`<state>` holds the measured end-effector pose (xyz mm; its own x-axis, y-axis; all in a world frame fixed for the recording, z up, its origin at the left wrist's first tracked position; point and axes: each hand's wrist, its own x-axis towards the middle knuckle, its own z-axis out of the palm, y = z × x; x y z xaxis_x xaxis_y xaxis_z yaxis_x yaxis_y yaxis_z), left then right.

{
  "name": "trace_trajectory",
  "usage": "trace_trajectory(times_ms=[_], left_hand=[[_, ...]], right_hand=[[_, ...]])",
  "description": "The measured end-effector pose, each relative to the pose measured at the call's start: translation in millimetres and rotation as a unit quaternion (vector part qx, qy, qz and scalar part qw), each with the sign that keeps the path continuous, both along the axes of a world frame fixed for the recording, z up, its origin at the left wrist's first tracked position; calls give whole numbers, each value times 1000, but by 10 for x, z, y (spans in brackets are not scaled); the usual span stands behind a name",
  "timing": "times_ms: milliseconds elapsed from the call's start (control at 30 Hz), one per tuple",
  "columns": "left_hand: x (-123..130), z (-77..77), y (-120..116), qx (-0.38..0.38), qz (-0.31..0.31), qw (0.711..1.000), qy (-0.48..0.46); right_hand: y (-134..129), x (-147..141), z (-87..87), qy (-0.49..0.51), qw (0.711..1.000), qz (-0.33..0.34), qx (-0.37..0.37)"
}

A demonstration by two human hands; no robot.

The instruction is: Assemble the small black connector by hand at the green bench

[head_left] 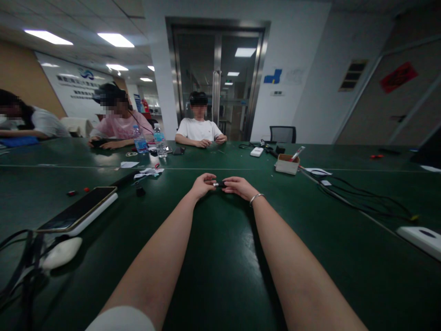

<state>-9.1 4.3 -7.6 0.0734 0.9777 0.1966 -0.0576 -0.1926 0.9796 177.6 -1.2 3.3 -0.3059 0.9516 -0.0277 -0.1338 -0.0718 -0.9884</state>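
Note:
Straight ahead over the green table, my two hands meet at a small black stick with a silver end (pixel 219 185), which looks like a USB plug; its exact kind is too small to tell. The fingertips of my left hand (pixel 204 185) pinch its silver end. At the black end, my right hand (pixel 240 187) grips it between thumb and fingers, with a bracelet (pixel 257 198) on that wrist. Part of the stick is hidden behind the fingers.
At left lie a phone (pixel 81 209) on a white box, a white mouse-like object (pixel 62 253) and cables. Crumpled paper (pixel 149 173), two water bottles (pixel 160 141) and a small open box (pixel 287 164) stand farther off. Black cables (pixel 361 195) run along the right. Several people sit opposite.

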Motion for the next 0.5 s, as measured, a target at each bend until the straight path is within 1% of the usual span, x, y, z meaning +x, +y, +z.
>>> trace_trajectory(times_ms=[233,400,500], left_hand=[[1,-8,15,-3,-5,999,38],[-11,-28,38,15,14,998,52],[-25,-63,83,31,43,997,59]], right_hand=[[4,3,4,-1,1000,4,-1],[7,1,6,3,1000,4,-5],[14,1,-4,6,1000,-2,0]])
